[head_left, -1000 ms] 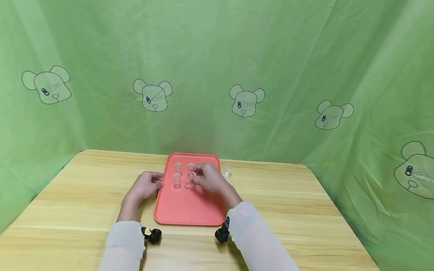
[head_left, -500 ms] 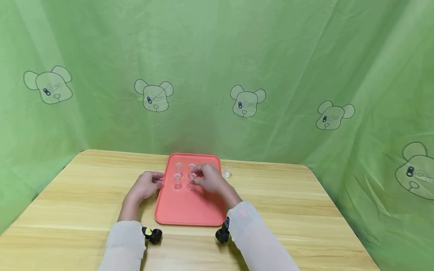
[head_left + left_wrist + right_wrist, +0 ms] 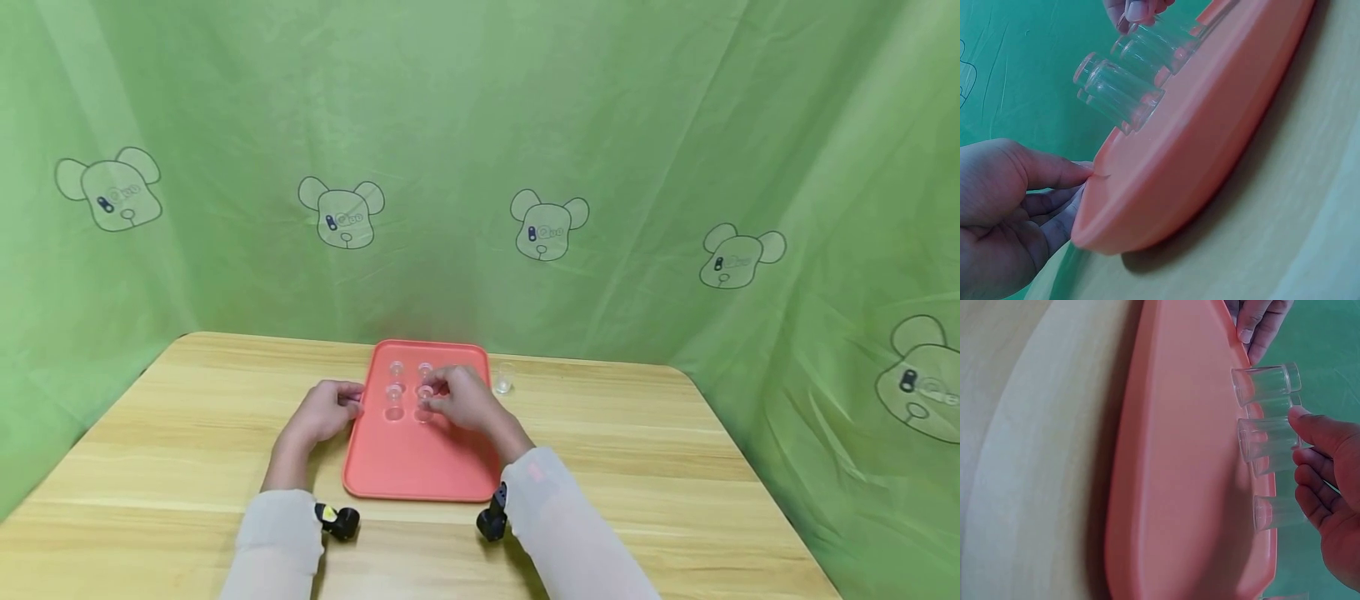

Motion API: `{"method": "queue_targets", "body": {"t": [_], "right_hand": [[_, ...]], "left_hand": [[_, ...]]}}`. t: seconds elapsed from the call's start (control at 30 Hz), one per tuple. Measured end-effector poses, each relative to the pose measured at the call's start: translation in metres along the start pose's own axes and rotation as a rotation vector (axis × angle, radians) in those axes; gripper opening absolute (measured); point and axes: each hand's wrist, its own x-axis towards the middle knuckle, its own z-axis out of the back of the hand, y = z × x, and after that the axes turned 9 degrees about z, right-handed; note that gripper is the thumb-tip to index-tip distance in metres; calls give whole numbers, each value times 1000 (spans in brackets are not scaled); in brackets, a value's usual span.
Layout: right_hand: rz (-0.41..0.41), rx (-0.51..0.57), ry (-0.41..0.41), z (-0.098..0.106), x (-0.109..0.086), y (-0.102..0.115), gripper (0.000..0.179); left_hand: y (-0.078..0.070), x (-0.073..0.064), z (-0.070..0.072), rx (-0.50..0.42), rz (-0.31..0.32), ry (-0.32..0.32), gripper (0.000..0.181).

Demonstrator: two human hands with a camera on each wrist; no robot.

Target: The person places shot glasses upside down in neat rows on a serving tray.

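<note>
My right hand (image 3: 467,398) pinches the upper end of a clear glass (image 3: 1269,439), whose wider end is down at the tray. The glass is the front right one of a group on the red tray (image 3: 420,467). To its left stands another clear glass (image 3: 393,404), with more behind, such as the back left glass (image 3: 396,371). At the tray's left side, my left hand (image 3: 324,410) holds the rim between thumb and fingers; in the left wrist view the left hand (image 3: 1010,212) grips near a tray corner. The right fingers partly hide the pinched glass.
One more clear glass (image 3: 504,379) stands on the wooden table (image 3: 637,450), just right of the tray's back corner. A green curtain (image 3: 450,108) with bear-head drawings surrounds the back and sides. Small black cameras sit at both cuffs.
The right hand still pinches the same glass, which has shifted slightly rightward on the tray. My left hand keeps its hold on the rim. The head view has drifted a little.
</note>
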Motion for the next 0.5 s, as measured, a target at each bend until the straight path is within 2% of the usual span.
{"method": "queue_targets", "body": {"t": [0.23,0.5], "right_hand": [[5,13,-1,0,-1,0,11],[-3,44,-20,12,-2,1,34]], "left_hand": [[-1,-1,-1,-12,10,-1,36],[-2,-2,0,-10,11,1,36]]}}
